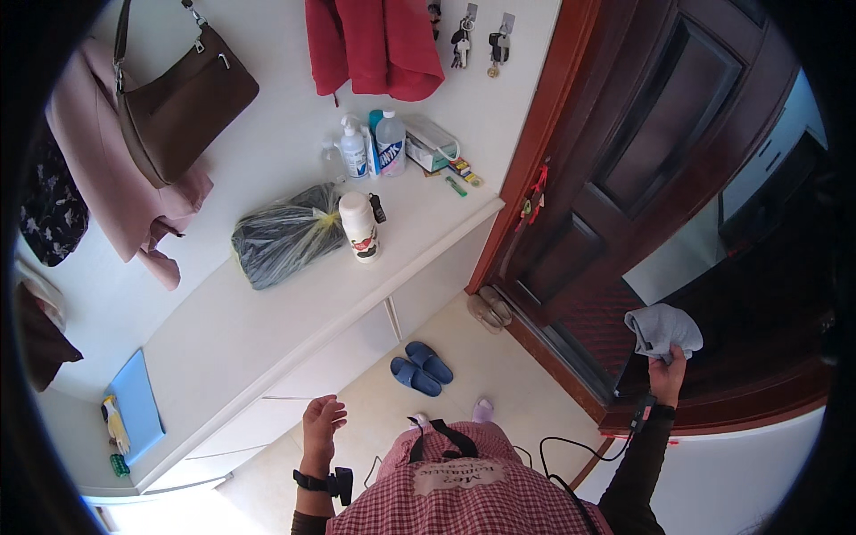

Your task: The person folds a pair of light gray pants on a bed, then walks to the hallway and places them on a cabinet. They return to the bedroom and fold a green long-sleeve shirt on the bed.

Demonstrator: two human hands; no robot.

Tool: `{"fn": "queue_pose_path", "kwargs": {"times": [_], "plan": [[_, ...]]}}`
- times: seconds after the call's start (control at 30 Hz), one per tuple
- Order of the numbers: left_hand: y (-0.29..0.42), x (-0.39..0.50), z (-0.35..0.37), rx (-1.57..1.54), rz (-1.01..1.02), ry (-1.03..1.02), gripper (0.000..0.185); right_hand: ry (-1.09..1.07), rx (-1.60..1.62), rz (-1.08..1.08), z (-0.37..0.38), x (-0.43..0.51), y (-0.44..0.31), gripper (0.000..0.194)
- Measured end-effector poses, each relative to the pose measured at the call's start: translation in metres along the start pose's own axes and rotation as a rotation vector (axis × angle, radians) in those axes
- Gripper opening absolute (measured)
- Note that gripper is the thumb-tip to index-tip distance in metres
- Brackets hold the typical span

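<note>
A folded grey cloth (663, 329) is held in my right hand (667, 369), in front of the dark wooden door (602, 154) at the right. The fingers close on the cloth's lower edge. My left hand (324, 418) is raised beside the white cabinet, fingers slightly bent and apart, holding nothing. Up on the cabinet top (294, 321) stand a white bottle with a printed pattern (359, 227) and, touching or close to it, a dark bundle in a clear plastic bag (284, 234).
Blue slippers (421, 369) lie on the floor ahead of my feet, and beige shoes (488, 309) beside the door frame. A spray bottle (354, 150) and other bottles stand by the wall. A brown handbag (187, 100), clothes and keys (461, 43) hang above.
</note>
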State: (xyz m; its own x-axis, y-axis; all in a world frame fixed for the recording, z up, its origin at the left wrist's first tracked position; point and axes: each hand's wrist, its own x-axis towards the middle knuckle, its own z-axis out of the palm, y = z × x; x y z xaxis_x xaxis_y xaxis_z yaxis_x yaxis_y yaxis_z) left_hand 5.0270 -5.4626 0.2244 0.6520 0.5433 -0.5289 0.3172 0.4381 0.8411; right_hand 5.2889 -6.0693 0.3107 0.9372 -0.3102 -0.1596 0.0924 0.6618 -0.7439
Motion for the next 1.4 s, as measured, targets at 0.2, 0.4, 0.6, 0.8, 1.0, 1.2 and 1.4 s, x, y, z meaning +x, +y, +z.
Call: {"fn": "queue_pose_path", "kwargs": {"times": [0.2,0.4,0.6,0.8,1.0,1.2,1.4], "plan": [[0.006,0.029,0.041,0.138,0.112,-0.014,0.049,0.075,-0.080,-0.022,-0.012,0.037,0.008,0.035],[0.045,0.126,0.123,0.232,0.200,-0.035,0.078,0.147,-0.014,0.071,-0.019,0.084,-0.014,0.034],[0.077,0.227,0.187,0.220,0.279,0.204,0.113,0.151,-0.029,0.068,-0.061,0.135,-0.052,0.034],[0.068,0.298,0.195,0.322,0.476,0.351,0.104,0.122,-0.091,0.055,-0.079,0.142,-0.075,0.038],[0.073,0.335,0.206,-0.005,0.682,0.206,0.061,0.237,-0.132,0.046,-0.087,0.129,-0.072,0.033],[0.079,0.341,0.226,0.269,0.707,0.437,0.066,0.313,-0.052,0.008,-0.071,0.114,-0.073,0.037],[0.078,0.343,0.225,0.340,0.762,0.495,0.064,0.419,-0.100,0.025,-0.039,0.102,-0.078,0.045]]}}
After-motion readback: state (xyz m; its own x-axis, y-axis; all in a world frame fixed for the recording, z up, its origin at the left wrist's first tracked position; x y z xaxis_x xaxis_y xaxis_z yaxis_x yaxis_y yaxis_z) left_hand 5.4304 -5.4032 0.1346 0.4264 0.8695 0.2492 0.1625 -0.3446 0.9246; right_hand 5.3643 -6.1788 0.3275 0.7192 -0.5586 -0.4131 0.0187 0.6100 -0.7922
